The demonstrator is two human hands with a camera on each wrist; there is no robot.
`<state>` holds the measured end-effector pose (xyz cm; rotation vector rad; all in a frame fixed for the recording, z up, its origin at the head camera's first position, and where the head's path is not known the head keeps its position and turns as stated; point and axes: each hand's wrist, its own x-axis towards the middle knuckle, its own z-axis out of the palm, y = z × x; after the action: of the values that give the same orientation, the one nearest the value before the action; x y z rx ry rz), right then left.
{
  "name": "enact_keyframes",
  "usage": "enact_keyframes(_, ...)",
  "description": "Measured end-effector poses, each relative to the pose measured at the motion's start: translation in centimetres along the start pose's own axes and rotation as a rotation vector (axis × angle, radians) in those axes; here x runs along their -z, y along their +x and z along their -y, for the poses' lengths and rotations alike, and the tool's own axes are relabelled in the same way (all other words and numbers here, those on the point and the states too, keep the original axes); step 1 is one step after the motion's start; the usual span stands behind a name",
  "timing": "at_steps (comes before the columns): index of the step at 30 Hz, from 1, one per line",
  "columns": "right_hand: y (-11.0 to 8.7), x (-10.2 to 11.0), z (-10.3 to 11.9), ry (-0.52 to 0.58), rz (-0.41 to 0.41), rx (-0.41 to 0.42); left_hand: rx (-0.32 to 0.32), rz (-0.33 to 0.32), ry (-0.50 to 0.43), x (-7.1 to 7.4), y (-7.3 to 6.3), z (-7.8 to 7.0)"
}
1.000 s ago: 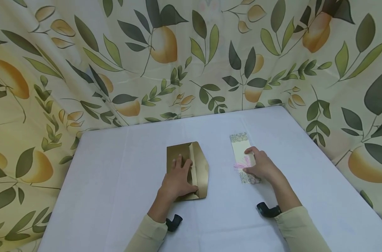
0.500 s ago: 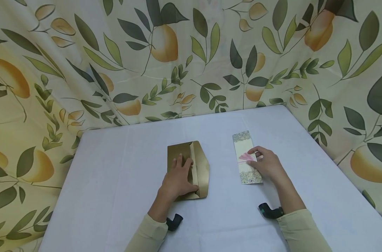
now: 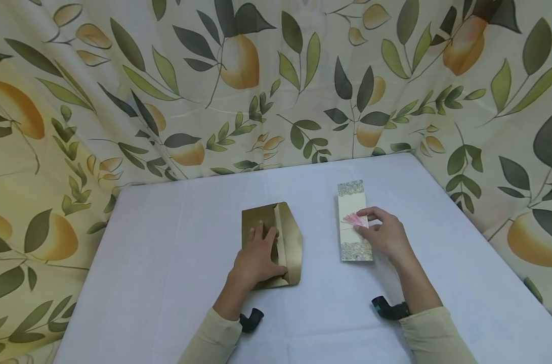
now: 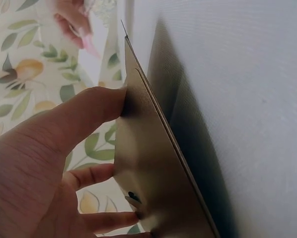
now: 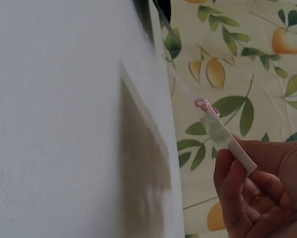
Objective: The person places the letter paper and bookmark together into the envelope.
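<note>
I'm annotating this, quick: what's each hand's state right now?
Left hand: open, resting on the gold envelope.
Right hand: closed, pinching the pale card.

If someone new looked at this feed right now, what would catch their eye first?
Probably the boldly printed fabric of orange fruit and green leaves, filling the background behind the white table. Next, the gold envelope on the table under the left hand, its pointed flap open towards the right. Then the pink decoration midway along the pale card, held above the table by the right hand.
</note>
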<state>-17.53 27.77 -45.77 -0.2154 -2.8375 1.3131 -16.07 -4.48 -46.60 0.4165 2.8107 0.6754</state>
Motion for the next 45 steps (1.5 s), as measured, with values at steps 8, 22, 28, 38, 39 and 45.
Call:
enact_keyframes(8, -0.5, -1.5, 2.0, 0.074, 0.040, 0.073, 0.008, -0.007, 0.002, 0.0, 0.2, -0.2)
enact_keyframes(22, -1.1, -5.6, 4.6, 0.087, 0.128, 0.136, 0.026, -0.020, 0.015, -0.1, 0.3, -0.2)
enact_keyframes(28, -1.2, -6.9, 5.5, 0.085, 0.175, 0.179, 0.029, -0.020, -0.004, -0.2, 0.2, -0.1)
enact_keyframes(38, -1.2, -8.1, 5.7, 0.069, 0.210, 0.185, 0.034, -0.019, -0.024, 0.0, 0.2, -0.1)
enact_keyframes(39, -1.1, -8.1, 5.7, 0.065, 0.211, 0.184, 0.034, -0.019, -0.027, 0.0, 0.2, -0.2)
enact_keyframes(45, -1.0, -8.7, 6.0, 0.029, 0.200, 0.201, 0.018, -0.021, -0.041, 0.0, 0.2, -0.1)
